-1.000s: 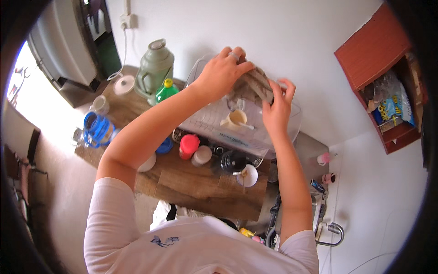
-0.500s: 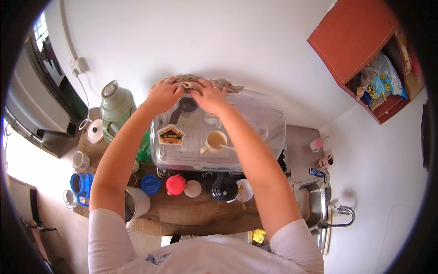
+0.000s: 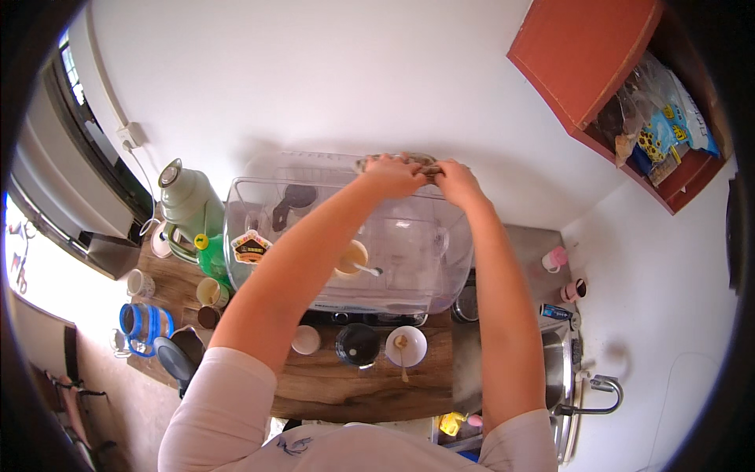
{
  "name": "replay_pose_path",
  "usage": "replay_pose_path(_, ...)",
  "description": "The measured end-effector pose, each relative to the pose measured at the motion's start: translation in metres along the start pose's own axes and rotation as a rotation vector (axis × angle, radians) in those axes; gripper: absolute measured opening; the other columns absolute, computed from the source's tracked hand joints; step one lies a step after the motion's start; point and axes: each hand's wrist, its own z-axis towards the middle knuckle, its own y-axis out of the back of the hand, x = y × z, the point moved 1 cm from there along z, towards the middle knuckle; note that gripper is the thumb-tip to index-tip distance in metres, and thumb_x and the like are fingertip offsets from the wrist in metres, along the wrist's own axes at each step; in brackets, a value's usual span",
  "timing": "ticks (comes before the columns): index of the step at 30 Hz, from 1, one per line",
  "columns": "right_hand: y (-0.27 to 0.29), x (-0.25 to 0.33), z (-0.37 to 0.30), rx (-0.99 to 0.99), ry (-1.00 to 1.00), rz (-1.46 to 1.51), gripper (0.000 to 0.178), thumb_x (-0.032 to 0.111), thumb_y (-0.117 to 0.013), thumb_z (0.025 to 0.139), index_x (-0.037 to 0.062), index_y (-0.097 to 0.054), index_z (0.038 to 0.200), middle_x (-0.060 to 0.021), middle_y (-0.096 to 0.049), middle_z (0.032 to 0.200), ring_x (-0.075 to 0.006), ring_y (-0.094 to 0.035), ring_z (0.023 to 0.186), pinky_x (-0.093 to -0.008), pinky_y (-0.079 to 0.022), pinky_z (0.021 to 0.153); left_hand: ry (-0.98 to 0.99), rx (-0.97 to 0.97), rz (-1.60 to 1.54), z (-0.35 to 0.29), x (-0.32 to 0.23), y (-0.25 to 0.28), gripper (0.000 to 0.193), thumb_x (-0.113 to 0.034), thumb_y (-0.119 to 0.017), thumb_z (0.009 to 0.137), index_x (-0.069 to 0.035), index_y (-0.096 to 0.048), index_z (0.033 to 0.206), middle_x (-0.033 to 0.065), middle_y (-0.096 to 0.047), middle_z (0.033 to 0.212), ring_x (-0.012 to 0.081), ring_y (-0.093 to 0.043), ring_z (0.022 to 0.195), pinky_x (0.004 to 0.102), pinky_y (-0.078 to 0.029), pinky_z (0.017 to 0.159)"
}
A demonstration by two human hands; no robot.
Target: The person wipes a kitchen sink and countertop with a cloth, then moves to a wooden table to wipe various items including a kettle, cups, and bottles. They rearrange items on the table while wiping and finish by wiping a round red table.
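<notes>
A grey-brown cloth (image 3: 425, 167) lies bunched over the far edge of a clear plastic cover (image 3: 409, 259), close to the wall. My left hand (image 3: 389, 176) grips its left part, the fingers curled over it. My right hand (image 3: 458, 184) holds its right end, close beside the left. Through the clear plastic show a cream cup (image 3: 354, 256) with a white-handled utensil and a dark ladle-like tool (image 3: 292, 203). A house-shaped sticker (image 3: 252, 247) is on the cover's left front. My left forearm hides part of the cup.
At left stand a pale green thermos (image 3: 190, 200), a green bottle (image 3: 212, 256) and a blue-banded jar (image 3: 145, 326). In front lie a black lid (image 3: 358, 344) and a white bowl (image 3: 406, 346) with a spoon. A sink (image 3: 557, 366) and open red cabinet (image 3: 586, 63) are at right.
Both hands have moved right along the cover's far edge with the cloth. The view has shifted, and the white bowl and black lid now show left of my right arm.
</notes>
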Motion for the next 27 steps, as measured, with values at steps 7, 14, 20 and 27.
replay_pose_path(7,-0.005,-0.066,-0.080,-0.428,-0.090,-0.015,0.025,0.012,-0.061,0.084,0.0037,-0.067,0.107,-0.0199,-0.060,0.103,-0.0398,-0.059,0.098,-0.0475,-0.048,0.086,-0.265,-0.153,-0.061,0.009,-0.085,-0.011,0.040,-0.036,-0.044,0.099,-0.024,-0.060,0.133,0.0074,-0.051,0.140,0.0319,-0.048,0.128,0.0567,-0.037,0.107)
replay_pose_path(14,-0.033,-0.019,-0.183,-0.559,0.136,0.043,0.045,0.019,-0.074,0.073,0.0138,-0.068,0.118,-0.0134,-0.053,0.125,-0.0357,-0.048,0.121,-0.0574,-0.036,0.102,-0.538,-0.645,0.130,-0.079,-0.066,-0.049,0.033,-0.031,-0.068,0.083,-0.020,-0.072,0.114,0.0031,-0.058,0.120,0.0272,-0.052,0.117,0.0578,-0.034,0.110)
replay_pose_path(20,-0.046,0.013,-0.166,-0.421,0.364,-0.227,0.069,0.030,-0.080,0.072,0.0211,-0.057,0.137,-0.0030,-0.031,0.161,-0.0381,-0.024,0.147,-0.0621,-0.018,0.116,-0.325,-0.830,-0.019,-0.147,-0.014,-0.055,0.034,-0.033,-0.069,0.083,-0.014,-0.071,0.112,0.0082,-0.057,0.121,0.0309,-0.048,0.126,0.0595,-0.028,0.114)
replay_pose_path(27,-0.075,0.142,-0.106,-0.287,0.568,-0.224,0.065,0.040,-0.071,0.084,0.0226,-0.051,0.143,-0.0068,-0.031,0.160,-0.0392,-0.031,0.144,-0.0629,-0.019,0.114,0.140,-0.977,-0.040,-0.211,0.064,-0.062,0.042,-0.022,-0.070,0.083,-0.012,-0.063,0.123,0.0110,-0.052,0.132,0.0342,-0.043,0.132,0.0523,-0.031,0.114)
